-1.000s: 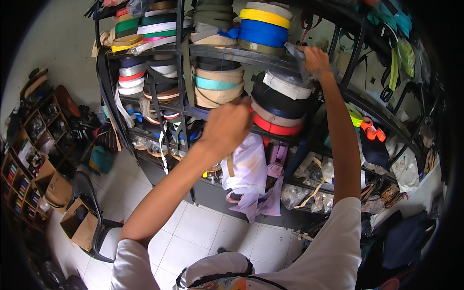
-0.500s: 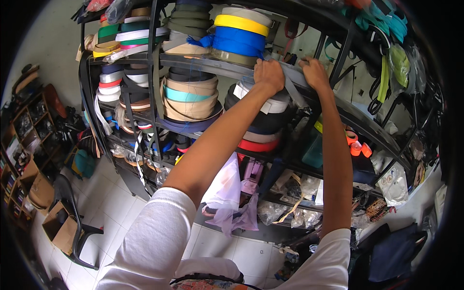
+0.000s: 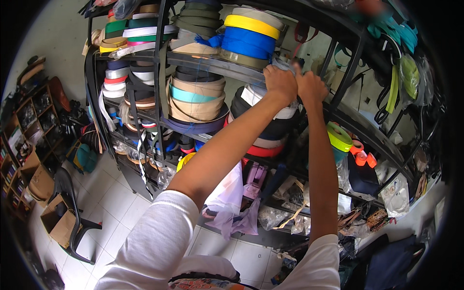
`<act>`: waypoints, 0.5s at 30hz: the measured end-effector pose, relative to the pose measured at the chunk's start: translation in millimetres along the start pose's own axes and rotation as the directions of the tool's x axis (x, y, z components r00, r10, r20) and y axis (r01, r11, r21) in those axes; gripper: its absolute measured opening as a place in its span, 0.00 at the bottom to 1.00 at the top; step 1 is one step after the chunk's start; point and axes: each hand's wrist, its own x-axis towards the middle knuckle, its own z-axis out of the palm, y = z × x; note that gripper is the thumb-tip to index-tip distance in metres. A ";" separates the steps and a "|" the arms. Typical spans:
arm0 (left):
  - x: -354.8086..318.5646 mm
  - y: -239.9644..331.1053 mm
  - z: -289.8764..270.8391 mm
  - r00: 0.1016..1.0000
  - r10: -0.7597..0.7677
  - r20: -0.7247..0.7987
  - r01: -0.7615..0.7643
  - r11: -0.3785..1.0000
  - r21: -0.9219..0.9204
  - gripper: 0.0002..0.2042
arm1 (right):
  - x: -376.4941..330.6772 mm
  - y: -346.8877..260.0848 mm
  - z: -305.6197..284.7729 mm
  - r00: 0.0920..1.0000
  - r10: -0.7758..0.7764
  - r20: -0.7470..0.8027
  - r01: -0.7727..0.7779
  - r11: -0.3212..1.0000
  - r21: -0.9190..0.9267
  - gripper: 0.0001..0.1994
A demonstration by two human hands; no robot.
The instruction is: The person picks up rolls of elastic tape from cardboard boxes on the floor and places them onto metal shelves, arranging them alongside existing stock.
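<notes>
Blue roll (image 3: 247, 47) up on the shelf (image 3: 217, 67), then the left hand (image 3: 281, 83), fingers curled; grey strip (image 3: 283, 63) just beyond its knuckles, long axis hidden; right hand (image 3: 311, 88) close alongside, slightly farther off. Either one gripping? Can't tell.

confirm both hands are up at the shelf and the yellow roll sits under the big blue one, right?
Not quite: the head view shows the yellow roll above the blue roll. The left hand and right hand are indeed up at the shelf.
</notes>
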 end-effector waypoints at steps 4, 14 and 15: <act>-0.3 -0.9 -3.3 0.994 0.052 -0.091 -0.048 0.997 0.053 0.15 | -12.4 -11.8 -2.8 0.998 0.007 -0.066 -0.007 1.000 0.005 0.38; -118.9 -164.1 -149.5 0.900 0.420 0.120 -0.315 0.814 -0.489 0.08 | -206.5 -165.1 39.1 0.692 0.166 -0.702 0.620 0.363 0.696 0.10; -141.1 -197.7 -174.7 0.939 0.321 0.121 -0.245 0.875 -0.417 0.08 | -241.4 -203.7 38.6 0.806 0.142 -0.575 0.548 0.189 0.815 0.10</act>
